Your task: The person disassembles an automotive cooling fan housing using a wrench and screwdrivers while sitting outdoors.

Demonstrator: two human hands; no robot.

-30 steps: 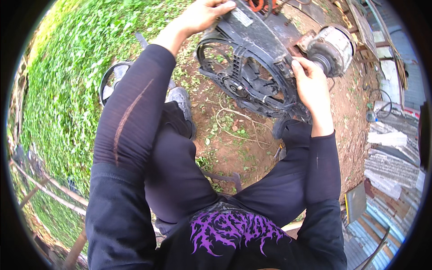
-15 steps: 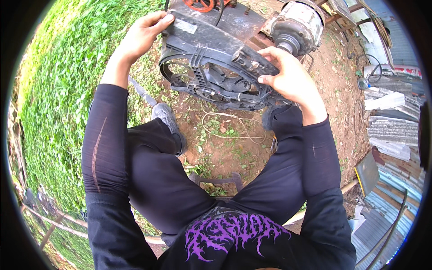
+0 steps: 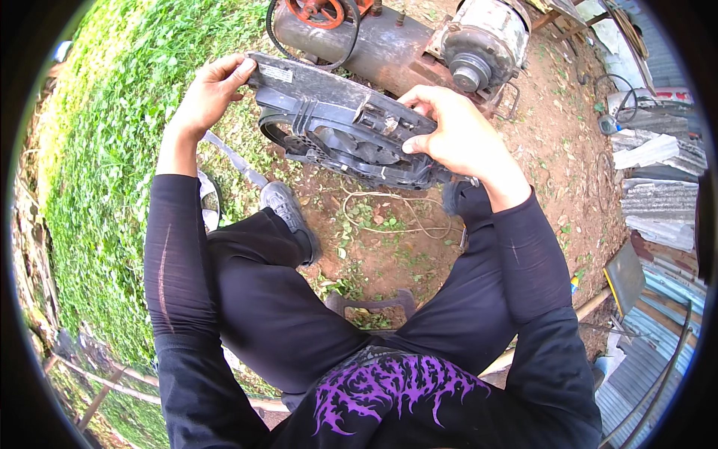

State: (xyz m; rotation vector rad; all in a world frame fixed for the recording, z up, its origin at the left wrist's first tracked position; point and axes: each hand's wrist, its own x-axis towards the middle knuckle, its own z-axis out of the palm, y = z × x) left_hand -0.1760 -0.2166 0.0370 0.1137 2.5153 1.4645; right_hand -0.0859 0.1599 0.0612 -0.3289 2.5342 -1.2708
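I hold a dirty black radiator fan shroud (image 3: pixel 329 105) up between my knees, its long top bar toward the far side and the round fan opening under it. My left hand (image 3: pixel 217 90) grips the bar's left end, thumb on top. My right hand (image 3: pixel 441 135) grips the shroud's right part, thumb on the near face and fingers over the top. Just beyond the shroud lie a rusty grey compressor tank (image 3: pixel 374 41) with a red wheel (image 3: pixel 313 10) and a large, dirty metal motor (image 3: pixel 482 49) at the right of the tank.
A thin cord (image 3: pixel 396 228) lies on the dirt between my shoes. Grass (image 3: pixel 105 165) covers the left side. A white round object (image 3: pixel 209 206) sits beside my left leg. At the right are stacked corrugated sheets (image 3: pixel 658 194), a grey board with a yellow edge (image 3: pixel 624 277) and hoses.
The shroud has tipped flatter, so its round opening looks narrower. My left hand has shifted left and down in view with it. More of the tank shows beyond.
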